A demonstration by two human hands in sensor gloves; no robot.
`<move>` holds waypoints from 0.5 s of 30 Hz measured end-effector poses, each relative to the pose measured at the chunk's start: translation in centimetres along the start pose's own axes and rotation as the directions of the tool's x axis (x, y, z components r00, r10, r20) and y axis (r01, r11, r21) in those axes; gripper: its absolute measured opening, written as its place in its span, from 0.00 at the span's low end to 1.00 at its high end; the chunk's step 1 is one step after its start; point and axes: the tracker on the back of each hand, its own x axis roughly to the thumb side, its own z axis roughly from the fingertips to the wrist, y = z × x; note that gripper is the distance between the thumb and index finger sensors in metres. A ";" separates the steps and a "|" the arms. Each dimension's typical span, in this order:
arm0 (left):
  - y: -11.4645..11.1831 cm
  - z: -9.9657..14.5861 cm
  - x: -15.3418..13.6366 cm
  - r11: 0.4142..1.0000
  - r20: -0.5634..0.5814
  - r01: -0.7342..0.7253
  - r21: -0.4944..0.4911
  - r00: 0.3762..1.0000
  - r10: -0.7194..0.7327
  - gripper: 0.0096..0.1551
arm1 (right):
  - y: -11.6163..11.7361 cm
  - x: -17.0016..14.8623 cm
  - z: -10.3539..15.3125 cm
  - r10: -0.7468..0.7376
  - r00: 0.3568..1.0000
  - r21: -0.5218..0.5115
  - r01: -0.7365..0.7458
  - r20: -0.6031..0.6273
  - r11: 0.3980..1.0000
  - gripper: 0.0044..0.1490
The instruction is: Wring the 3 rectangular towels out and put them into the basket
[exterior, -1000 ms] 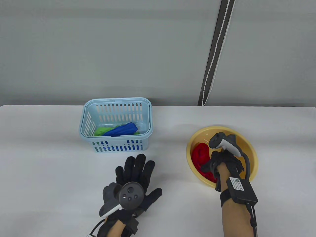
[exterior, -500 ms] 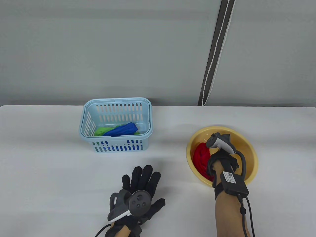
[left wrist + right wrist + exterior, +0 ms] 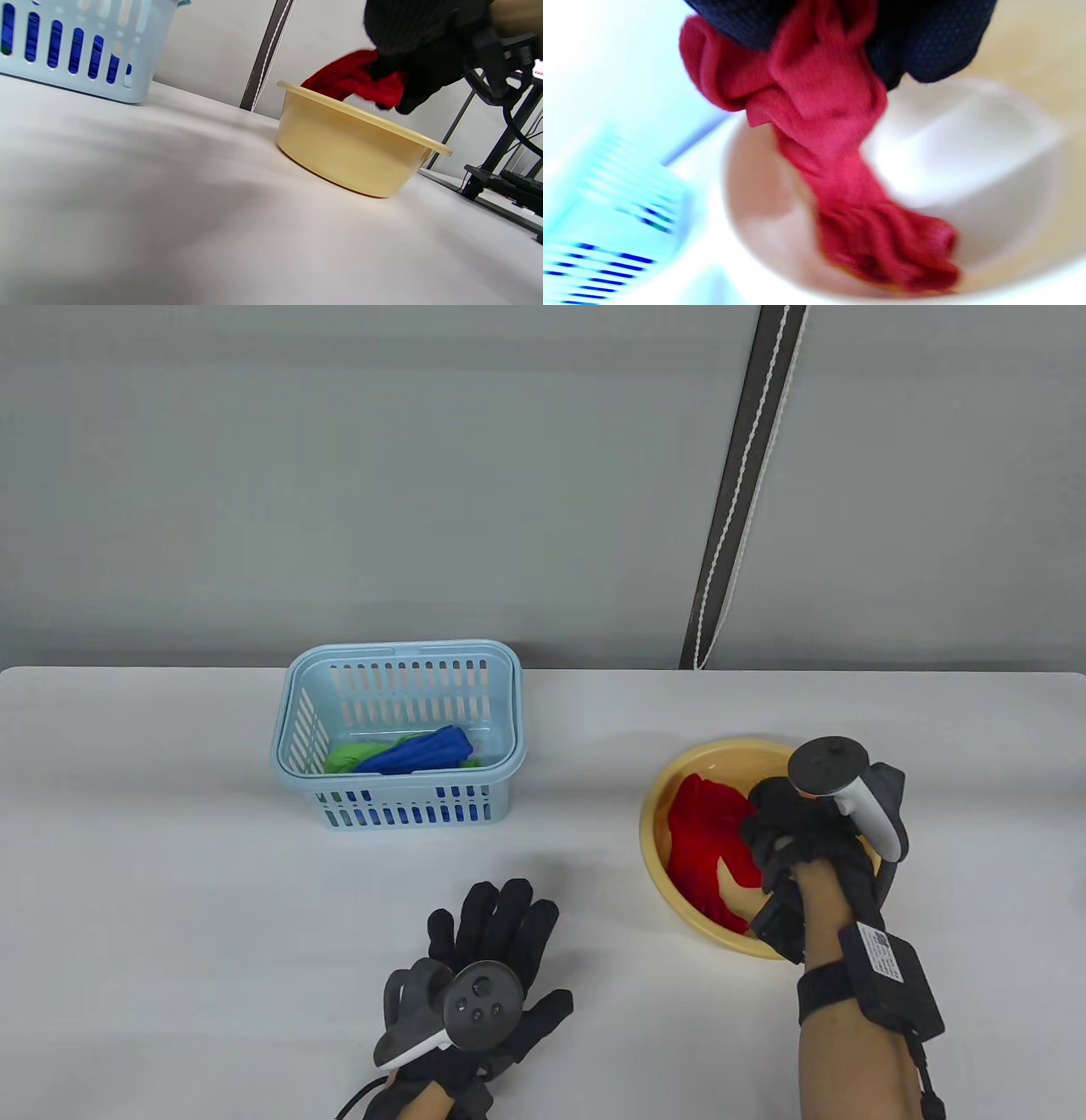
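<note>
Your right hand (image 3: 793,836) has its fingers curled around one end of the red towel (image 3: 708,848), gripping it above the yellow basin (image 3: 870,823); the upper end is bunched in your glove and the rest trails down so that the lower end still lies on the basin floor, as the right wrist view shows despite its blur. Your left hand (image 3: 492,950) rests flat on the white table (image 3: 170,899) with fingers straight and spread, holding nothing, well apart from the basin and in front of the light blue basket (image 3: 399,657). That basket stands on the table to the left of the basin, and a blue towel (image 3: 420,752) and a green towel (image 3: 352,755) already lie inside it.
</note>
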 end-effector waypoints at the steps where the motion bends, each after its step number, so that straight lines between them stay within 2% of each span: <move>1: 0.0 -0.1 0.0 1.000 0.003 -0.015 0.010 1.000 0.015 0.57 | -0.3 0.3 1.0 -0.048 0.998 -0.016 0.049 0.045 0.999 0.36; 4: 0.2 -0.5 0.4 0.997 0.014 -0.063 0.041 0.998 0.062 0.58 | -1.0 1.0 3.6 -0.171 0.970 -0.053 0.183 0.170 0.982 0.32; 7: 1.1 -1.4 1.6 0.983 0.048 -0.151 0.101 0.988 0.147 0.59 | -1.2 1.5 6.4 -0.324 0.903 -0.033 0.346 0.282 0.938 0.31; 12: 2.8 -3.0 4.0 0.932 0.152 -0.280 0.232 0.956 0.250 0.65 | -0.9 3.1 10.3 -0.512 0.754 0.067 0.535 0.412 0.842 0.30; 15: 3.7 -3.5 4.9 0.875 0.211 -0.360 0.324 0.929 0.304 0.70 | -0.5 4.8 12.3 -0.561 0.690 0.145 0.564 0.457 0.813 0.30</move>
